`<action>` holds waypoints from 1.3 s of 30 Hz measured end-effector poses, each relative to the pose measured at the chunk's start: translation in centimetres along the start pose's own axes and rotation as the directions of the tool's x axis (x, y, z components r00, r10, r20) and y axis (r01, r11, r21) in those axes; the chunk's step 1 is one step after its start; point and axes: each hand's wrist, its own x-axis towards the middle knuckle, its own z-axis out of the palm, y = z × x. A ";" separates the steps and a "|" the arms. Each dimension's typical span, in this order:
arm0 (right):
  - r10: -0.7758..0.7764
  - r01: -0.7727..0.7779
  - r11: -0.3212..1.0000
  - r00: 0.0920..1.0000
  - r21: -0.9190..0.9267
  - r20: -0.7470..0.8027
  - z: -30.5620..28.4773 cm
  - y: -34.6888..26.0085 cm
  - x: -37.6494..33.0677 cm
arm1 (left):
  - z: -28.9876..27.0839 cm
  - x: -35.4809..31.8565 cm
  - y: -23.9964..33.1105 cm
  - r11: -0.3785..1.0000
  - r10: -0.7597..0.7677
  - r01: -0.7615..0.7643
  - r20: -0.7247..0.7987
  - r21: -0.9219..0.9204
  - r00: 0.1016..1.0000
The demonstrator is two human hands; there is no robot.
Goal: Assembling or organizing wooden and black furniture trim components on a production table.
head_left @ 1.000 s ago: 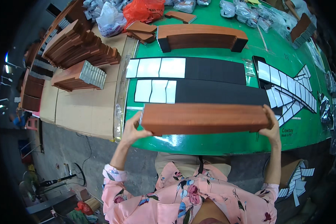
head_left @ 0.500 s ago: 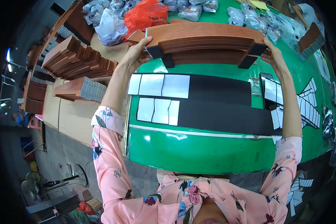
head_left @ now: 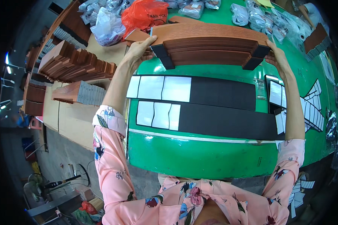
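A stack of curved brown wooden boards (head_left: pixel 210 35) is held level over the far part of the green table, with black pads (head_left: pixel 162 56) at its ends. My left hand (head_left: pixel 140 48) is closed round the left end, thumb on top and fingers beneath. At the right end, my right hand (head_left: pixel 276 56) grips in the same way. Nearer to me lie two black foam strips, the farther strip (head_left: pixel 223 92) and the nearer strip (head_left: pixel 229 120). White backing paper (head_left: pixel 177 89) covers their left portions.
Stacked brown boards (head_left: pixel 75 62) stand on cardboard at the left. Plastic-wrapped packets (head_left: pixel 191 10) and an orange bag (head_left: pixel 144 17) crowd the table's far side. White-backed pad pieces (head_left: pixel 312 107) lie at the right, near a dark phone-like object (head_left: pixel 271 80).
The boards' ends sit more evenly together; the lower right corner no longer sticks out to the side. Both hands keep their hold. The whole view has shifted slightly.
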 end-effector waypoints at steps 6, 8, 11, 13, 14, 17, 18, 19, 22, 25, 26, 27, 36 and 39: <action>-0.006 0.006 0.999 1.000 -0.048 -0.009 -0.1 0.1 -0.5 | 0.6 0.1 -0.1 1.000 -0.010 0.010 -0.002 0.019 1.000; -0.010 0.009 0.998 1.000 -0.056 -0.004 0.3 0.4 0.2 | -0.3 -0.2 0.0 0.998 -0.015 0.018 -0.056 0.061 0.998; -0.044 0.044 0.997 0.999 -0.061 0.004 0.3 0.6 0.3 | -0.7 0.1 0.2 0.999 0.045 -0.044 -0.026 0.021 0.999; -0.039 0.039 0.997 0.999 -0.072 -0.005 0.0 0.5 0.1 | -0.1 -0.2 0.7 0.997 0.053 -0.054 0.017 0.047 0.998; -0.039 0.039 0.996 0.999 -0.079 0.001 -0.2 0.5 -0.1 | 0.2 -0.3 0.7 0.996 0.059 -0.061 0.033 0.066 0.998; -0.040 0.039 0.992 0.999 -0.121 -0.009 -0.5 0.3 -0.7 | 0.7 -0.4 0.8 0.994 0.061 -0.065 0.044 0.086 0.997; -0.042 0.041 0.992 0.999 -0.119 -0.007 -0.6 0.4 -0.6 | 0.8 -0.4 0.8 0.995 0.057 -0.060 0.042 0.084 0.998; -0.041 0.039 0.989 0.999 -0.144 -0.009 -0.8 0.5 -0.7 | 0.9 -0.4 0.9 0.995 0.057 -0.061 0.044 0.084 0.997; -0.046 0.036 0.977 0.998 -0.211 -0.043 -0.6 0.4 -0.6 | 1.0 -0.7 1.0 0.989 0.020 -0.019 -0.006 0.146 1.000; -0.054 0.023 0.957 0.994 -0.291 -0.099 0.9 0.4 -0.3 | 0.2 -1.2 0.0 0.994 -0.011 0.018 -0.067 0.110 0.998; -0.059 0.015 0.945 0.991 -0.326 -0.124 1.8 0.5 -0.1 | -0.2 -1.6 -0.2 0.995 -0.011 0.019 -0.080 0.094 0.997; -0.169 0.087 0.868 0.977 -0.489 -0.127 0.5 1.1 0.5 | 0.9 -2.0 0.0 0.996 -0.005 0.012 -0.072 0.090 0.997; -0.044 0.029 0.990 0.993 0.135 0.113 -0.2 3.1 -2.0 | 4.9 -3.5 0.0 0.996 0.087 -0.085 0.060 -0.039 0.994; -0.031 0.042 0.978 0.998 0.204 -0.057 2.6 3.7 -3.0 | 4.4 -5.1 -2.2 0.967 0.199 -0.202 -0.037 -0.157 0.979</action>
